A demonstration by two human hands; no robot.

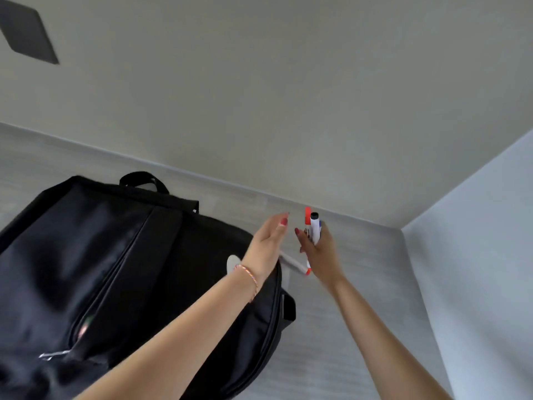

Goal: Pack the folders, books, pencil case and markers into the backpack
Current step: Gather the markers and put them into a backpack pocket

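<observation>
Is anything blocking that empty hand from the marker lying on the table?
Nothing visible does. The left hand hovers open just above the loose marker, beside the backpack. The right hand, holding other markers, is close alongside.

A large black fabric backpack point(121, 272) lies on a pale grey wood-grain table point(360, 298) set against a beige wall point(259, 82). The right hand point(320, 255) grips upright white markers point(313, 228) with red and black caps. The left hand point(268, 241), fingers straight, hovers over the backpack's edge, and another white red-capped marker point(295, 265) lies on the table between the hands.
</observation>
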